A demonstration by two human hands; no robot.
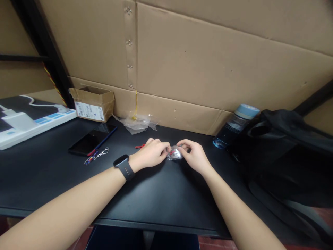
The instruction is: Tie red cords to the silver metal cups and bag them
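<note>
Packet (174, 153) pinched between fingers (164, 150) of both hands

dim, even light; soft shadows; wide-angle warp at edges, slight blur.

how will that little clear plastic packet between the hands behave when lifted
The small clear crinkled plastic packet probably flops: its film is wrinkled. Likely light, since fingertips of the left hand and right hand alone pinch it. Its glossy film may be slippery.
</note>
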